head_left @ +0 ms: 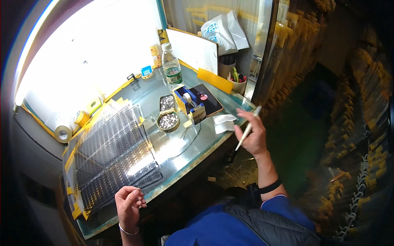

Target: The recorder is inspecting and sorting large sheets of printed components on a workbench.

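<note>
My right hand point(255, 135) is raised over the table's right corner, closed around a slim white pen-shaped tool point(245, 134). Its narrow end points down; the exact kind of tool is unclear. Just left of this hand lies a folded white paper point(224, 124). My left hand point(129, 201) is at the near edge, beside dark patterned film sheets point(119, 149). Its fingers are curled with the thumb against them, and I cannot make out anything between them. The sheets lie stacked on the glass-topped table point(180, 158), with yellow tape along their borders.
Mid-table are a round tin point(168, 121) of small silvery pieces, a tape dispenser point(188, 100) and a dark tablet-like device point(208, 98). A plastic bottle point(171, 65) stands behind. Tape rolls point(63, 133) sit at left, a pen cup point(238, 84) at the back right. Yellow-edged sheets hang at right.
</note>
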Available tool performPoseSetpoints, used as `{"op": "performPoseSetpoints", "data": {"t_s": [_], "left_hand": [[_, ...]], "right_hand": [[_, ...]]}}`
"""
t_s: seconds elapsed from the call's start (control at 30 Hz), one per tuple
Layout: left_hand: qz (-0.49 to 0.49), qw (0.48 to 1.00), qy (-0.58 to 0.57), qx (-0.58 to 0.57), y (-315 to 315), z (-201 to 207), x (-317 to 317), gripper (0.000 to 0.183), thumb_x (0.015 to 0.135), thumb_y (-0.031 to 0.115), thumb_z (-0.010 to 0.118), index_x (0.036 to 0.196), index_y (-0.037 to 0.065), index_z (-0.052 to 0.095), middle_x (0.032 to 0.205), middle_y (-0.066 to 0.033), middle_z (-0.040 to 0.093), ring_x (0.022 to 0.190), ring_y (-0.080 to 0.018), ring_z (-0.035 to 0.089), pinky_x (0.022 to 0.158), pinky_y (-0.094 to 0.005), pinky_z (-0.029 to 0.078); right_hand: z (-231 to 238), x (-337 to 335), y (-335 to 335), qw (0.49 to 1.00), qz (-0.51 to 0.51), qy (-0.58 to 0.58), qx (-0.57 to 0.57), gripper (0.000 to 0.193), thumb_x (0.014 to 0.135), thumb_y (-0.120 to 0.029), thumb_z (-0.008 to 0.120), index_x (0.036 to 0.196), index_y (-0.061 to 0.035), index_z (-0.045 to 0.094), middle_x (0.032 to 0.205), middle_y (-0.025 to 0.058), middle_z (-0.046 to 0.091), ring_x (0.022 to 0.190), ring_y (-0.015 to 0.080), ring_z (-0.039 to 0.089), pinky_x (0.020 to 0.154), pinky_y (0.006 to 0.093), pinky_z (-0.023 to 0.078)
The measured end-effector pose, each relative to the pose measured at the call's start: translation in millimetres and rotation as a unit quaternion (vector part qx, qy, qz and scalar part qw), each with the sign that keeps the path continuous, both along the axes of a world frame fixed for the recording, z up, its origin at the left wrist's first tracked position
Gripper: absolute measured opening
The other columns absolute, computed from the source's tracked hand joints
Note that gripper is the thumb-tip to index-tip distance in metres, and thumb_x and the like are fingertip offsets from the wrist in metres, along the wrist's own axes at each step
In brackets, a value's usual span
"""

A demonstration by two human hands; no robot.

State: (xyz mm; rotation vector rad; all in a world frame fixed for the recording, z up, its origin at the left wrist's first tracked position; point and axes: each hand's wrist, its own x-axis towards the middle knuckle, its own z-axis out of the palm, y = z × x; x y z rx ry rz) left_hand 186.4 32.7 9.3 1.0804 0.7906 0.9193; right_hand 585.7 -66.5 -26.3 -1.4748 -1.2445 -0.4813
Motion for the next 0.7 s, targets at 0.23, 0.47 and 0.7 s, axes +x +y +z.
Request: {"op": "performPoseSetpoints", "data": {"t_s": [0.23, 0.47, 0.7], "left_hand": [[-0.064, 0.988, 0.125, 0.059, 11, 29, 17, 0.011, 0.083, 0.002, 0.067, 0.084, -0.009, 0.066, 0.069, -0.0127, 0.065, 0.057, -0.0157, 0.064, 0.053, -0.0259, 0.054], [-0.101, 0.954, 0.236, 0.155, 71, 49, 72, 0.023, 0.081, 0.011, 0.072, 0.09, -0.01, 0.068, 0.072, -0.0119, 0.067, 0.059, -0.0148, 0.065, 0.056, -0.024, 0.055], [-0.089, 0.906, 0.288, 0.298, 123, 20, 141, 0.018, 0.075, 0.01, 0.067, 0.083, -0.005, 0.072, 0.066, -0.0101, 0.068, 0.059, -0.0108, 0.066, 0.058, -0.0243, 0.053]], "right_hand": [[-8, 28, 29, 0.997, -0.036, -0.056, -0.037, 0.021, 0.07, 0.001, 0.069, 0.088, -0.0092, 0.066, 0.088, 0.0079, 0.067, 0.089, 0.0291, 0.062, 0.079, 0.0399, 0.051], [-9, 77, 67, 0.992, -0.058, -0.1, 0.048, 0.027, 0.07, 0.003, 0.07, 0.094, -0.008, 0.064, 0.097, 0.01, 0.068, 0.094, 0.0297, 0.063, 0.081, 0.0388, 0.051], [-12, 21, 67, 0.987, -0.072, -0.119, 0.083, 0.024, 0.076, -0.003, 0.072, 0.097, -0.0049, 0.061, 0.116, 0.0137, 0.064, 0.111, 0.0365, 0.056, 0.097, 0.0455, 0.043]]}}
